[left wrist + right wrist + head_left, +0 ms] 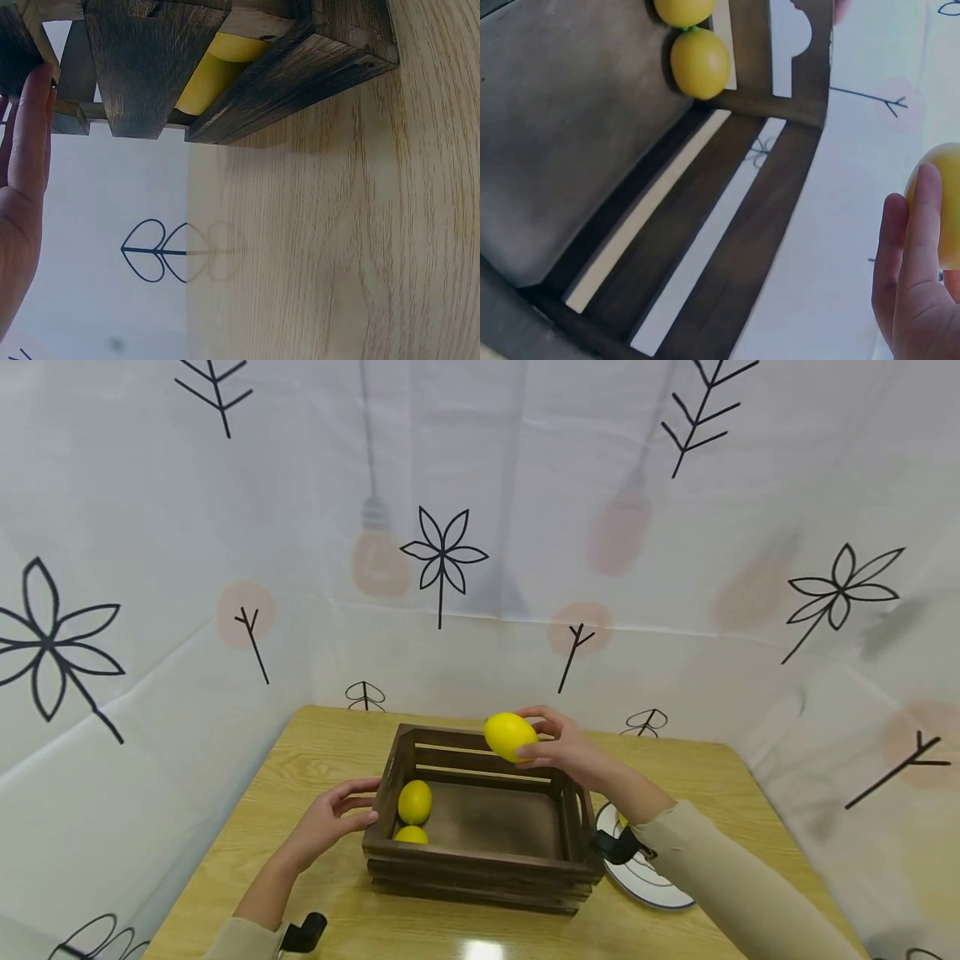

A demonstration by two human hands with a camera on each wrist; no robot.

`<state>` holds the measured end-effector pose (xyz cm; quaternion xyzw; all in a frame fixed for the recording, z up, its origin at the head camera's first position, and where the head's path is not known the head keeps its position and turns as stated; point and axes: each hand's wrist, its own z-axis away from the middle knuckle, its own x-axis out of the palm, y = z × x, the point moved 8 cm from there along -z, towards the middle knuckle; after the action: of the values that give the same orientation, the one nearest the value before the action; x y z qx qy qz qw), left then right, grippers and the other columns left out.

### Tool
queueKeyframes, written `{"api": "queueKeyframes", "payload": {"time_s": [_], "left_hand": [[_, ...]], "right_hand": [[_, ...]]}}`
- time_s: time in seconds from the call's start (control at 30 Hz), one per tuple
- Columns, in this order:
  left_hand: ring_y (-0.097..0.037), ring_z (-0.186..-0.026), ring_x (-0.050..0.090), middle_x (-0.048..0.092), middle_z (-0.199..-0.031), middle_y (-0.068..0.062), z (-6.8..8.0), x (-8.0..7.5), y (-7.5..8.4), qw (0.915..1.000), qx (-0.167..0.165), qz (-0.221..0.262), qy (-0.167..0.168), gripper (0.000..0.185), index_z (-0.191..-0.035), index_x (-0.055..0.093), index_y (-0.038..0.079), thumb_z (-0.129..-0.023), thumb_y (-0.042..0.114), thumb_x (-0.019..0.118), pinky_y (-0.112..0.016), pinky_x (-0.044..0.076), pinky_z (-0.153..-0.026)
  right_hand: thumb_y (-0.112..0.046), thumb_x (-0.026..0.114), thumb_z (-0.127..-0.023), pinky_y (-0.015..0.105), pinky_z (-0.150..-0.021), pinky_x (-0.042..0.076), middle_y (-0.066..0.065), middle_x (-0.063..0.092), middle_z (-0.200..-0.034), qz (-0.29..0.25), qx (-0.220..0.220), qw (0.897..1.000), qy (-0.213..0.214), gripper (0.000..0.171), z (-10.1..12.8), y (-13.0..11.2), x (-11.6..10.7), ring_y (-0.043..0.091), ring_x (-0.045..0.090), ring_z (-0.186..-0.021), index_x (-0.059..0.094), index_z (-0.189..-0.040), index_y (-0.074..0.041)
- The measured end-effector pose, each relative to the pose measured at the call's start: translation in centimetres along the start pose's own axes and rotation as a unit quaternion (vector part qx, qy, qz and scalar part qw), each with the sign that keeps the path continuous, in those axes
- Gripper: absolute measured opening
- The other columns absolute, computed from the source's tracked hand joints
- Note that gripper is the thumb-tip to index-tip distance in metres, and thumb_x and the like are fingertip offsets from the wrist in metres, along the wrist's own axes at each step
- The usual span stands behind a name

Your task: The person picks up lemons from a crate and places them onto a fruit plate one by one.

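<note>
Hands frame a dark wooden crate [480, 852] at the centre of the frame: the right hand [562, 747] grips a yellow lemon [510, 737] in its curled fingers just above the crate's far rim, while the left hand [333, 814], fingers relaxed and holding nothing, rests against the crate's left end, its fingertips touching the wood in the left wrist view. Beneath everything, a light wooden table [300, 860] fills the lower half of the frame, backed by white sheeting printed with black leaves and flowers. A white plate [652, 881] with a dark rim lies just right of the crate, partly hidden by the right sleeve. Inside the crate, two more lemons [414, 802] sit together against the left wall, one behind the other.
</note>
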<state>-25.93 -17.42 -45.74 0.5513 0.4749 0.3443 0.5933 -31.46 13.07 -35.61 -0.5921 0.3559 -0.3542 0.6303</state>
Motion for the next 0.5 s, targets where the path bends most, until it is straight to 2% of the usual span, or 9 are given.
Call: {"api": "queueKeyframes", "payload": {"time_s": [0.17, 0.5], "left_hand": [[-0.038, -0.120, 0.044, 0.042, -0.137, -0.018, -0.1, 0.1, 0.3, 0.9999, 0.009, 0.000, -0.005, 0.052, -0.135, 0.046, 0.004, -0.089, 0.016, 0.065, -0.033, 0.049, -0.085], [-0.036, -0.120, 0.045, 0.042, -0.137, -0.019, -0.1, 0.1, 0.3, 1.0000, 0.006, 0.003, -0.006, 0.052, -0.135, 0.045, 0.003, -0.089, 0.015, 0.065, -0.032, 0.048, -0.086]], "right_hand": [[0.004, 0.066, -0.080, 0.046, -0.081, 0.050, 0.024, 0.043, -0.119, 0.002, -0.004, 1.000, 0.008, 0.059, 0.8, -0.1, -1.0, 0.031, 0.059, -0.095, 0.039, -0.132, -0.001], [0.002, 0.064, -0.083, 0.048, -0.085, 0.048, 0.024, 0.043, -0.119, 0.020, -0.016, 1.000, 0.010, 0.056, 2.4, -0.4, -2.9, 0.029, 0.059, -0.095, 0.037, -0.132, 0.000]]}}
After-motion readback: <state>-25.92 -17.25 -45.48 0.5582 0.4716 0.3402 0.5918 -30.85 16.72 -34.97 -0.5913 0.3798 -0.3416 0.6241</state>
